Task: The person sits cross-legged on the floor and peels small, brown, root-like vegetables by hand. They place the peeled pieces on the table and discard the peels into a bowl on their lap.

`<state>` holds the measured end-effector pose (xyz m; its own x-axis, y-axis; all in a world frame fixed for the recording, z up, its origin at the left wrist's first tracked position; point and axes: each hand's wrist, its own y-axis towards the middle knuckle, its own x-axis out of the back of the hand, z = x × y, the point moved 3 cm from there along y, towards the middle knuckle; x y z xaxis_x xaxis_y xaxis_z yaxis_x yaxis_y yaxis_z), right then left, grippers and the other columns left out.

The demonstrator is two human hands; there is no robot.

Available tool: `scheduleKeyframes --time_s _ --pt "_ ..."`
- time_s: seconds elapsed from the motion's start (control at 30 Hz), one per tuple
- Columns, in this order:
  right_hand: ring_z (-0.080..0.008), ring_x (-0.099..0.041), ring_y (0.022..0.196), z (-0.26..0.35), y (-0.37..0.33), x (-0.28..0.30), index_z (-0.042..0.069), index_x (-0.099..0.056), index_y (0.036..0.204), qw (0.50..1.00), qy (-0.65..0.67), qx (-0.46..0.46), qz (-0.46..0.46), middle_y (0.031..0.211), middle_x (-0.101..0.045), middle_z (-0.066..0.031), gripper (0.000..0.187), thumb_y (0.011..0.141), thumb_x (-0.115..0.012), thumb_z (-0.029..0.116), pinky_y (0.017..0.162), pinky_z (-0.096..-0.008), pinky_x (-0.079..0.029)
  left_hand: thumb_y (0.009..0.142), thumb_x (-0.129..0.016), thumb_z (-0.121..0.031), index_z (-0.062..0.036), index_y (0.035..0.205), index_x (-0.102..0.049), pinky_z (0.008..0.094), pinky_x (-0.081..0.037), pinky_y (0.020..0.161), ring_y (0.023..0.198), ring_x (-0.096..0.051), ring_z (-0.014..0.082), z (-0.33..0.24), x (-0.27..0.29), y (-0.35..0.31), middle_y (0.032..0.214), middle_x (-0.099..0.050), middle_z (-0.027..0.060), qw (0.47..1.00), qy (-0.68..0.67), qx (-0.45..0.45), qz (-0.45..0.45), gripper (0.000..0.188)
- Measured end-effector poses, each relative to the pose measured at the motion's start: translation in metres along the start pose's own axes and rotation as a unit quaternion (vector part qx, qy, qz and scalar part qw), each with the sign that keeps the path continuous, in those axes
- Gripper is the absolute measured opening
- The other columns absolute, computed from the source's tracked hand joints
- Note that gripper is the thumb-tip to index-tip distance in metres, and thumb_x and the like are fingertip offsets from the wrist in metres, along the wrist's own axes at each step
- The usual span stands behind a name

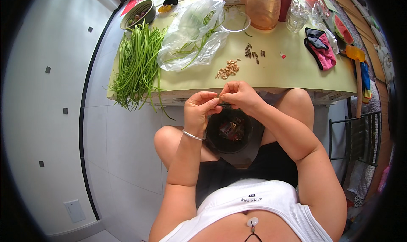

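Note:
My left hand [201, 108] and my right hand [240, 95] meet at the table's front edge, fingertips pinched together. Between them is a small brownish seed-like piece, mostly covered by the fingers. Just beyond lies a pile of pale tan shelled seeds [228, 69]. Several dark brown long seeds [248, 51] are scattered a little farther back. Below my hands, between my knees, stands a black bin [229, 145] with crumpled wrappers in it.
The pale green tabletop [292, 79] also bears long green stems [137, 66], a clear plastic bag [190, 34], a colander [139, 14], an orange jar [263, 9], a glass [296, 19], a pink and grey cloth [321, 48] and cut watermelon [342, 29]. A dark chair [355, 136] stands right.

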<state>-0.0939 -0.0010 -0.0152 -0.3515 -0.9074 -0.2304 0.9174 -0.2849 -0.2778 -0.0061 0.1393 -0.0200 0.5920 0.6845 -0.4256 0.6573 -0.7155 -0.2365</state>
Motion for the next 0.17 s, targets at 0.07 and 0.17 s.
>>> scheduleKeyframes --time_s 0.07,0.17 --pt "-0.0062 -0.047 0.055 0.0038 -0.0029 0.0036 0.003 -0.064 0.079 0.999 -0.040 -0.007 0.016 0.067 -0.057 0.0002 0.011 0.075 -0.069 0.012 0.045 -0.0212 -0.035 0.081 -0.068 0.004 0.0029 0.098 -0.066 0.0281 -0.059 0.059 0.065 -0.068 0.0186 -0.0037 0.0010 -0.0007 0.084 -0.070 0.0143 0.998 0.060 -0.021 -0.008 0.017" --pt "-0.0047 -0.050 0.058 -0.0006 -0.0056 0.0054 0.005 -0.064 0.087 0.978 -0.167 0.011 0.123 0.073 -0.062 -0.0004 0.009 0.082 -0.067 0.013 0.048 -0.0211 -0.038 0.082 -0.067 0.003 0.0029 0.100 -0.066 0.0282 -0.059 0.059 0.065 -0.068 0.0193 -0.0060 0.0066 -0.0003 0.085 -0.070 0.0135 0.994 0.108 -0.025 0.025 0.018"
